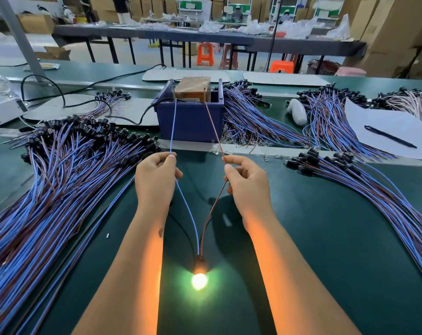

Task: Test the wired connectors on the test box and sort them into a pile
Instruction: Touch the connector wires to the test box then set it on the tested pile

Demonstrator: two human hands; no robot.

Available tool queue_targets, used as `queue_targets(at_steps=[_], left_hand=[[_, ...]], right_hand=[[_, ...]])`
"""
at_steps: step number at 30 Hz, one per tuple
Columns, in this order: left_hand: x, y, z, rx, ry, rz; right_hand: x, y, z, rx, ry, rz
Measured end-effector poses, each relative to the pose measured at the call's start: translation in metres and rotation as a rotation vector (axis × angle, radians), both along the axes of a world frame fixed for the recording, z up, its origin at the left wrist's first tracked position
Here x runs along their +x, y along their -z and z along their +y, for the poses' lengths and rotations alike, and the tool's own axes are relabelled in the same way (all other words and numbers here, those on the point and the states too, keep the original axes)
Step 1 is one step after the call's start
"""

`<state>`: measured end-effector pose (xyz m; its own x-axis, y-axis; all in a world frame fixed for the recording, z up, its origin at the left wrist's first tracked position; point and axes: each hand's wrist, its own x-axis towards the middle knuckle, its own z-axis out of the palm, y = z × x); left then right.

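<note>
Left hand (156, 176): fingers curled, pinching the blue wire (172, 131) of 1 wired connector. Right hand (246, 183): fingers curled, pinching the brown wire (213, 126) of the same connector. Both wire ends reach up to the test box (193, 89), a tape-wrapped brown block seated in a blue bin (189, 122) at the far middle of the green table (326, 238).

Connector head: lit bulb (199, 281), glowing yellow-white, lying on the table between the 2 forearms, near the lower edge of view.

Left pile (60, 170): large fan of blue and brown wired connectors with black heads, just beside the left hand.

Right pile (365, 189): smaller fan of the same parts, apart from the right hand.

Back piles (251, 117): more bundles right of the bin, touching its side.

Other items: white sheet of paper (386, 129) with a black pen (390, 137) on it; white handheld object (297, 111); black cable (142, 114) running into the bin from the left.

Background: long dark bench (181, 36), orange stools (205, 54), stacked cardboard cartons (398, 32).
</note>
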<state>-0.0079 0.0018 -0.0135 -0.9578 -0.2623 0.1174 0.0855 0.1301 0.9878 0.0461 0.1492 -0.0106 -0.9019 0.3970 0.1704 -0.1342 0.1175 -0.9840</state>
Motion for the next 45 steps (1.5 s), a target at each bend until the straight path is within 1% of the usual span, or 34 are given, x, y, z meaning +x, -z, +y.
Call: queue_targets(at_steps=[4, 7, 10, 13, 15, 18, 19, 21, 23, 26, 28, 29, 30, 31, 32, 33, 34, 35, 38, 40, 42, 45], left_hand=[[0.0, 0.0, 0.0, 0.02, 0.016, -0.009], [0.001, 0.0, 0.005, 0.044, 0.078, -0.016], [0.006, -0.003, 0.015, 0.078, 0.203, -0.03], [0.012, -0.006, 0.025, 0.168, 0.369, -0.067], [0.014, -0.008, 0.029, 0.215, 0.43, -0.073], [0.016, -0.01, 0.031, 0.24, 0.434, -0.078], [0.016, -0.01, 0.03, 0.293, 0.427, -0.085], [0.014, -0.013, 0.028, 0.464, 0.416, -0.098], [0.012, -0.013, 0.024, 0.577, 0.407, -0.098], [0.011, -0.01, 0.022, 0.595, 0.364, -0.099], [0.01, -0.008, 0.022, 0.59, 0.323, -0.105], [0.01, -0.007, 0.022, 0.565, 0.303, -0.088], [0.01, -0.006, 0.022, 0.483, 0.277, -0.046], [0.01, -0.004, 0.022, 0.327, 0.254, 0.021], [0.012, -0.002, 0.023, 0.127, 0.251, 0.095], [0.015, -0.001, 0.025, -0.048, 0.286, 0.162], [0.019, 0.0, 0.029, -0.172, 0.355, 0.211], [0.025, 0.001, 0.034, -0.249, 0.448, 0.235], [0.043, 0.002, 0.051, -0.356, 0.8, 0.228], [0.051, 0.002, 0.06, -0.464, 0.969, 0.296], [0.053, 0.002, 0.063, -0.514, 0.984, 0.314], [0.054, 0.003, 0.062, -0.506, 0.911, 0.271]], right_hand=[[0.001, 0.0, 0.0, -0.02, 0.018, 0.031], [0.001, -0.001, 0.0, -0.071, 0.03, 0.067], [0.001, -0.001, -0.002, -0.074, -0.016, 0.081], [0.001, 0.001, -0.007, -0.004, -0.09, 0.071], [0.001, 0.002, -0.009, 0.056, -0.125, 0.08], [0.001, 0.002, -0.008, 0.013, -0.174, 0.092], [0.001, 0.002, -0.007, 0.009, -0.177, 0.083], [0.0, 0.002, -0.004, 0.09, -0.175, 0.051], [0.001, 0.002, -0.005, 0.141, -0.252, 0.036], [0.004, -0.001, -0.008, 0.04, -0.383, 0.095], [0.005, -0.002, -0.005, -0.072, -0.348, 0.144], [0.004, -0.001, -0.002, -0.122, -0.287, 0.147], [0.002, 0.0, 0.002, -0.169, -0.209, 0.136], [-0.001, 0.001, 0.007, -0.204, -0.121, 0.118], [-0.003, 0.002, 0.011, -0.217, -0.036, 0.1], [-0.006, 0.003, 0.016, -0.208, 0.04, 0.086], [-0.008, 0.004, 0.021, -0.201, 0.108, 0.079], [-0.009, 0.006, 0.026, -0.199, 0.168, 0.076], [-0.011, 0.011, 0.042, -0.139, 0.291, 0.03], [-0.01, 0.013, 0.049, -0.057, 0.292, -0.027], [-0.007, 0.013, 0.049, 0.031, 0.256, -0.071], [-0.005, 0.011, 0.044, 0.158, 0.202, -0.085]])
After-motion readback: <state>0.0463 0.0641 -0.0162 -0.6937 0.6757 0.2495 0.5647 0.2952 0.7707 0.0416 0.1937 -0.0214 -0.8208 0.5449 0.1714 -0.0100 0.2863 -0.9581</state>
